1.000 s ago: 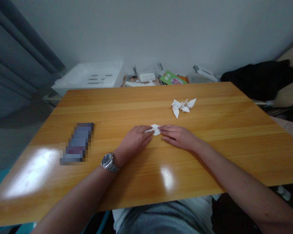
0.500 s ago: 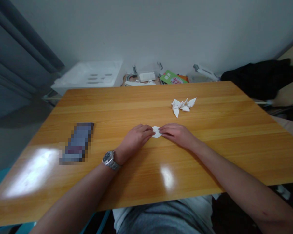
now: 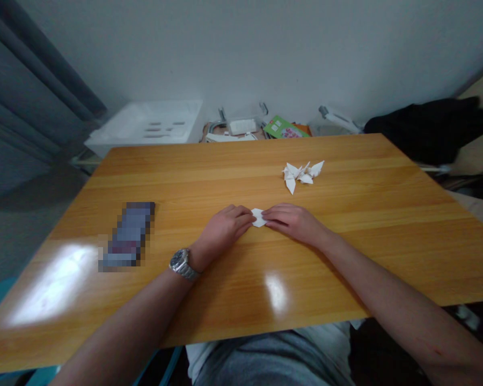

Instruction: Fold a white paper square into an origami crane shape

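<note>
A small piece of folded white paper (image 3: 258, 218) lies on the wooden table (image 3: 209, 182) between my two hands. My left hand (image 3: 232, 222), with a metal watch (image 3: 182, 264) on its wrist, grips the paper's left edge, fingers drawn together. At the opposite edge, my right hand (image 3: 290, 220) pinches the paper, its fingertips covering that side. Beyond the right hand sit folded white paper figures (image 3: 301, 175) with pointed wings, touching or overlapping one another.
A pixelated phone-like object (image 3: 129, 234) lies on the table's left part. Behind the far edge stand a white plastic tray (image 3: 145, 123), a green booklet (image 3: 285, 128) and assorted small items. Dark cloth (image 3: 422, 128) is heaped at the back right.
</note>
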A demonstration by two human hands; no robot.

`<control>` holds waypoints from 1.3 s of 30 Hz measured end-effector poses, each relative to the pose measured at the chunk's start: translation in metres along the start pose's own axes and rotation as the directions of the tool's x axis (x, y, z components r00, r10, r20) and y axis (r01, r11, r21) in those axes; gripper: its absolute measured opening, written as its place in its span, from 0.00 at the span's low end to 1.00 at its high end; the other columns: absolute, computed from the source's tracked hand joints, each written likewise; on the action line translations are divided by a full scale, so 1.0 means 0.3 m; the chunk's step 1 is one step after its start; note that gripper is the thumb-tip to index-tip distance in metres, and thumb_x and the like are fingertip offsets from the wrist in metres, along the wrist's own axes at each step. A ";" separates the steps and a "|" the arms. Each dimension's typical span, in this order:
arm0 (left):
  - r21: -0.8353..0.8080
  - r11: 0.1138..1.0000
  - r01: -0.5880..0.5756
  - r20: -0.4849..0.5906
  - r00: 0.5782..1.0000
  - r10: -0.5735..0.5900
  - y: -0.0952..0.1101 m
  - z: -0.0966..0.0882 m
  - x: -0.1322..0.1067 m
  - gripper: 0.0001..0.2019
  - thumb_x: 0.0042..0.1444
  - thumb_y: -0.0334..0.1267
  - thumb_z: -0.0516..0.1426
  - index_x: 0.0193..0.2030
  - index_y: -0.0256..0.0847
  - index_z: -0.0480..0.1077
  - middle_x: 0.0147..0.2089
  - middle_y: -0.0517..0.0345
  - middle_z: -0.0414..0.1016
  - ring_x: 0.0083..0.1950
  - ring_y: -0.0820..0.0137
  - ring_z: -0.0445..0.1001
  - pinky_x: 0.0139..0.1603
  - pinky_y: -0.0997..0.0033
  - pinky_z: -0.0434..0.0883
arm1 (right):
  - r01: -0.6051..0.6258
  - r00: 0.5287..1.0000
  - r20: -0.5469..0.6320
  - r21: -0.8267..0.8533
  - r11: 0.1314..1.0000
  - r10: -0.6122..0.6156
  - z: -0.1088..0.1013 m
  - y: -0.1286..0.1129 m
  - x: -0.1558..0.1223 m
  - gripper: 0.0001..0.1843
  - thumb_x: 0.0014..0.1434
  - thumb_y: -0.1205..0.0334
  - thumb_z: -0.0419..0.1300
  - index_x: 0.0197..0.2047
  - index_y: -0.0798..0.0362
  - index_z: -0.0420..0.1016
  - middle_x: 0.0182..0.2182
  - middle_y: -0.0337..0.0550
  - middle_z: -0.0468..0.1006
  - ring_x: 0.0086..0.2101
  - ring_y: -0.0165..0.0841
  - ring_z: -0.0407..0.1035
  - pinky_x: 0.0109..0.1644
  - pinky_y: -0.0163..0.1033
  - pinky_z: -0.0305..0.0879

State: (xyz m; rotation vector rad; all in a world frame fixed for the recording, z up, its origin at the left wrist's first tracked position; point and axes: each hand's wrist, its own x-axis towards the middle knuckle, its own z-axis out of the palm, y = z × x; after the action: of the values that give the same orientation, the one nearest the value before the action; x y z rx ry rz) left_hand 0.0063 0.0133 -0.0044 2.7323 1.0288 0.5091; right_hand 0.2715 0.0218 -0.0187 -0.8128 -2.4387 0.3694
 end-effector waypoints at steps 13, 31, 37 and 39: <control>-0.048 0.998 0.041 -0.050 0.998 -0.043 0.006 -0.001 -0.006 0.14 0.69 0.44 0.57 0.56 0.42 0.74 0.54 0.51 0.79 0.52 0.62 0.76 0.54 0.61 0.73 | -0.065 0.994 -0.085 0.050 0.997 0.069 0.004 -0.031 0.013 0.11 0.71 0.60 0.58 0.47 0.50 0.83 0.43 0.48 0.86 0.42 0.39 0.80 0.50 0.46 0.76; -0.040 0.989 0.145 -0.185 0.971 -0.150 0.048 -0.004 0.016 0.08 0.71 0.38 0.54 0.47 0.40 0.74 0.43 0.53 0.78 0.44 0.64 0.75 0.47 0.63 0.72 | -0.343 0.920 -0.097 0.268 0.900 0.380 -0.004 -0.087 0.029 0.11 0.70 0.54 0.59 0.42 0.50 0.80 0.36 0.41 0.84 0.33 0.34 0.77 0.38 0.37 0.70; -0.048 0.990 0.129 -0.252 0.958 -0.137 0.045 -0.006 0.018 0.12 0.69 0.38 0.55 0.57 0.41 0.72 0.54 0.48 0.76 0.56 0.59 0.74 0.59 0.55 0.71 | -0.412 0.874 -0.134 0.306 0.858 0.467 0.014 -0.052 0.021 0.09 0.68 0.55 0.60 0.41 0.50 0.79 0.36 0.42 0.85 0.35 0.36 0.78 0.38 0.39 0.71; -0.018 0.995 0.095 -0.222 0.970 -0.096 0.044 -0.005 0.015 0.12 0.70 0.36 0.54 0.57 0.41 0.73 0.56 0.48 0.76 0.56 0.60 0.74 0.60 0.55 0.71 | -0.404 0.880 -0.153 0.253 0.879 0.449 0.010 -0.045 0.020 0.09 0.69 0.57 0.60 0.40 0.50 0.79 0.36 0.43 0.84 0.35 0.36 0.77 0.39 0.40 0.71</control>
State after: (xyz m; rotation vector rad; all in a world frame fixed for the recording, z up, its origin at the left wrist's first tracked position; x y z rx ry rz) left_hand 0.0169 0.0063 0.0017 2.6474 1.2001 0.8164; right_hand 0.2593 0.0149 -0.0131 -1.2297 -1.9688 0.6646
